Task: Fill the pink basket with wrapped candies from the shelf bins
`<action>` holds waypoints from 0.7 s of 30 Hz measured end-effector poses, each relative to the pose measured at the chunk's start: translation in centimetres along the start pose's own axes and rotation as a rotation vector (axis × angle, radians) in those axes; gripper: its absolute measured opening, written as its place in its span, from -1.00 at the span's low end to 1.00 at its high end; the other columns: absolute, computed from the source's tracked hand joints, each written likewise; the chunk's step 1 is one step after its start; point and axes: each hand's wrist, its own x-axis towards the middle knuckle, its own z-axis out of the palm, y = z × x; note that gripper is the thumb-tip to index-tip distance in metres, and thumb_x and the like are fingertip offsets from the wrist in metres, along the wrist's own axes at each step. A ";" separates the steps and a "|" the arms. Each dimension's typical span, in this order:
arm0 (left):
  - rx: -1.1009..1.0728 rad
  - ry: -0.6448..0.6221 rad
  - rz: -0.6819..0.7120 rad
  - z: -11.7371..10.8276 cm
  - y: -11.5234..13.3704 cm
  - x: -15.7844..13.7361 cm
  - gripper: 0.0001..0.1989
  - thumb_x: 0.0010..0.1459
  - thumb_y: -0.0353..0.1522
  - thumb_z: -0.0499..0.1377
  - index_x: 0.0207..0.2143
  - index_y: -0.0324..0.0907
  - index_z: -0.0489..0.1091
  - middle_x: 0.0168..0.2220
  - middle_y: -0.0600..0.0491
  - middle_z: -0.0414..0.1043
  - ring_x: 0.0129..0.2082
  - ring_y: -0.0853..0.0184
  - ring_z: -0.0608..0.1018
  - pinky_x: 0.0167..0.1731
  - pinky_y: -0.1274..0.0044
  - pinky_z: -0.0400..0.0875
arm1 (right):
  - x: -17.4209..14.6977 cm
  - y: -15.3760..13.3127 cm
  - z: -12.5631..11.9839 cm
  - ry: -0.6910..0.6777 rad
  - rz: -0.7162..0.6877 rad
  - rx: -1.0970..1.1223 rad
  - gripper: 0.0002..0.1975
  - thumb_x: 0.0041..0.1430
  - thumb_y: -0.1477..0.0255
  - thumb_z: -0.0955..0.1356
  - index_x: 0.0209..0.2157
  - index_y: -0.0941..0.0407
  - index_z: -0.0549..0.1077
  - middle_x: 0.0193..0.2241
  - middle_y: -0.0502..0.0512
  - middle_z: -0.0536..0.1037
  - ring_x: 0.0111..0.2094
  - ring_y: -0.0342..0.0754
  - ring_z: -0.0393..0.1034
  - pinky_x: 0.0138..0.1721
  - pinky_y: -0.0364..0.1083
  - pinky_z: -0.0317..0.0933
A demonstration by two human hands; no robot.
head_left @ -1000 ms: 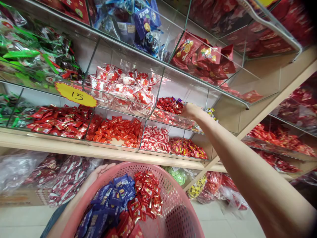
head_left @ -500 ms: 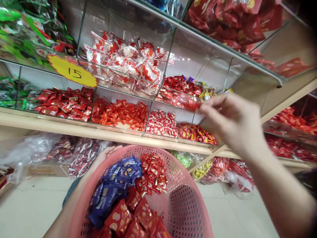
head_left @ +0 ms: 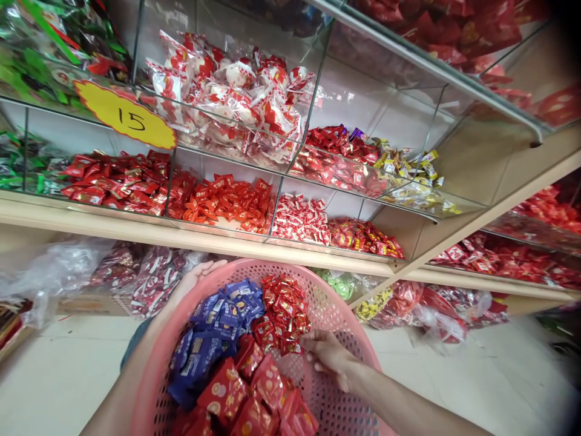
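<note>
A pink perforated plastic basket (head_left: 338,290) is tilted toward me. My left hand (head_left: 200,275) grips it by the far left rim, with part of the palm hidden behind the edge. Inside lie blue packets (head_left: 227,315), small shiny red-wrapped candies (head_left: 285,303) and larger red packets with gold print (head_left: 254,393). My right hand (head_left: 329,357) is down in the basket, its thumb and fingers pinched on a red-wrapped candy at the lower right of the small red heap. Where that candy ends and the heap begins is hard to make out.
Glass-fronted shelves hold red-and-white bagged sweets (head_left: 236,103), orange-red candies (head_left: 229,203) and yellow-wrapped candies (head_left: 408,169). A yellow price tag (head_left: 124,114) reads 15. The wooden shelf edge (head_left: 227,242) runs just beyond the basket. Bagged stock (head_left: 422,309) lies underneath, near the tiled floor.
My right hand has moved from the shelf front down into the basket, carrying a blurred red candy. The left hand keeps hold of the basket, and the view has shifted slightly.
</note>
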 end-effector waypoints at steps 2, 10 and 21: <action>-0.015 0.020 0.012 0.1 0.0 -0.1 -0.60 0.19 -0.44 -0.10 0.06 -0.40 0.17 -0.49 0.07 0.53 -0.46 0.40 0.55 -0.24 0.61 0.38 | 0.0 -0.2 0.4 -0.018 0.019 0.003 -0.95 -0.09 0.48 0.29 -0.52 0.17 0.29 -0.69 -0.12 0.25 -0.68 -0.31 0.08 -0.67 -0.29 -0.11; -0.019 0.031 -0.007 -0.9 -0.1 1.2 -0.61 0.18 -0.41 -0.08 0.03 -0.38 0.22 -0.44 0.02 0.53 -0.44 0.35 0.55 -0.31 0.56 0.42 | 1.2 1.1 1.3 -0.086 0.064 0.059 -0.93 -0.17 0.51 0.35 -0.58 0.12 0.33 -0.69 -0.08 0.33 -0.68 -0.26 0.18 -0.69 -0.27 -0.04; 0.006 0.013 0.026 -1.2 -0.3 1.4 -0.62 0.15 -0.41 -0.06 -0.01 -0.36 0.28 -0.41 -0.01 0.53 -0.43 0.32 0.55 -0.33 0.54 0.43 | 2.2 1.4 3.3 -0.062 0.027 0.046 -0.87 -0.18 0.48 0.33 -0.52 0.17 0.27 -0.74 -0.10 0.30 -0.71 -0.26 0.15 -0.66 -0.25 0.00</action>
